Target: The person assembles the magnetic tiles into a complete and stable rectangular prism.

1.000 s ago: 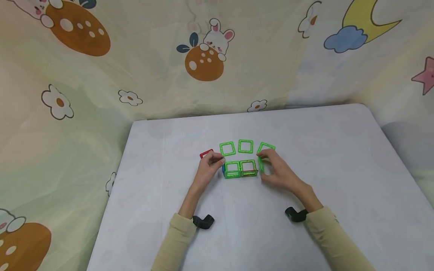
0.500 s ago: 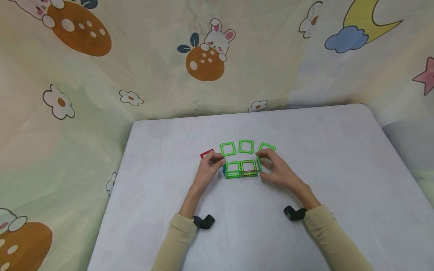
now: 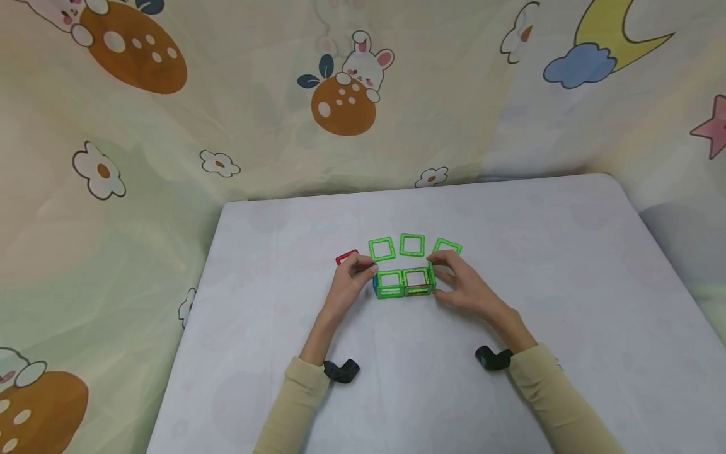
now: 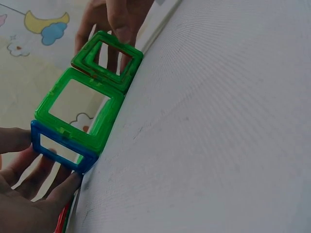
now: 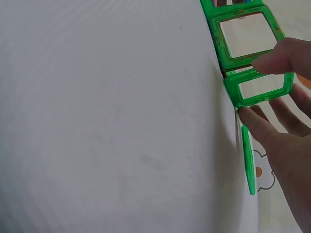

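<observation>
Here, a glossy, hollow green square [image 5: 262, 97] in right grip [image 3: 467, 287].

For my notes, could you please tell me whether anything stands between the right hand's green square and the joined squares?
Nothing visible does: the right hand holds the green square close beside the joined squares.
</observation>
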The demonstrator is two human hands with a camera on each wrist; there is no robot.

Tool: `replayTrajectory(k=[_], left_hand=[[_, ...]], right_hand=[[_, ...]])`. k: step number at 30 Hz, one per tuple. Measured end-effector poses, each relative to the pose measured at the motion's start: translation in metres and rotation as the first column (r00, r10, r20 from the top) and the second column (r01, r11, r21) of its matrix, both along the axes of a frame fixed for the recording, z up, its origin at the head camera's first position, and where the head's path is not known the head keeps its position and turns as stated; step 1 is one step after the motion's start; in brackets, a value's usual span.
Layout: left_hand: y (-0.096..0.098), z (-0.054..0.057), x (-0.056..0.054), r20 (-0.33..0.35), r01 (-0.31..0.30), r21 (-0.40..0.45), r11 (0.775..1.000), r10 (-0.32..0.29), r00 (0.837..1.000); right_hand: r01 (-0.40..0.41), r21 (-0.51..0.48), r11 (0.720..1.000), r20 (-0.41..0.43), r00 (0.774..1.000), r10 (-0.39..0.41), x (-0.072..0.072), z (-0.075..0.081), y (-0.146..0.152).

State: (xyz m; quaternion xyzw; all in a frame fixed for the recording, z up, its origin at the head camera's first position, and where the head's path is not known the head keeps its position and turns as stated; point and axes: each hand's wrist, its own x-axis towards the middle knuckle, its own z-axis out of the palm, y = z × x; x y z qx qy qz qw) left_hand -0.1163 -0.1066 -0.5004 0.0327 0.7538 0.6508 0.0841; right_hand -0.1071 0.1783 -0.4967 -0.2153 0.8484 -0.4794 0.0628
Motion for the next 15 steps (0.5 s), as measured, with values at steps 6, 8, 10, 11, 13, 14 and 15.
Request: replayTrajectory(k=[6, 8, 10, 11, 13, 14, 15], left_hand=[[0.0014, 0.0008, 0.001, 0.009, -0.017, -0.018, 1.0, 0.017, 1.0], [0.0021, 0.0012, 0.0017, 0.009, -0.024, -0.029, 0.999, 0.024, 1.0], [0.0028, 0.0016, 0.0024, 0.002, -0.029, -0.039, 0.999, 0.029, 1.0], [0.0033, 0.0015, 0.0026, -0.002, -0.031, -0.043, 0.999, 0.031, 1.0], [0.0041, 0.0015, 0.0035, -0.007, -0.044, -0.057, 0.997, 0.044, 0.999], [0.0044, 0.0021, 0.0049, -0.007, -0.054, -0.069, 0.996, 0.054, 0.999], [0.0048, 0.0024, 0.0065, -0.007, -0.066, -0.084, 0.994, 0.065, 0.998]], right_hand=[[-0.036, -0.053, 0.998, 0.074, 0.996, 0.04, -0.001, -0.0046, 0.0008], [-0.04, -0.046, 0.998, 0.073, 0.996, 0.043, -0.0013, -0.0057, 0.0003], [-0.033, -0.016, 0.999, 0.066, 0.997, 0.034, -0.0013, -0.0053, -0.0003], [-0.028, -0.002, 1.0, 0.06, 0.998, 0.028, -0.0014, -0.0047, -0.0005], [-0.021, 0.019, 1.0, 0.06, 0.998, 0.02, -0.0012, -0.003, -0.001], [-0.019, 0.029, 0.999, 0.064, 0.998, 0.017, -0.0009, -0.0019, -0.0013], [-0.018, 0.042, 0.999, 0.071, 0.997, 0.015, -0.0003, -0.001, -0.0015]])
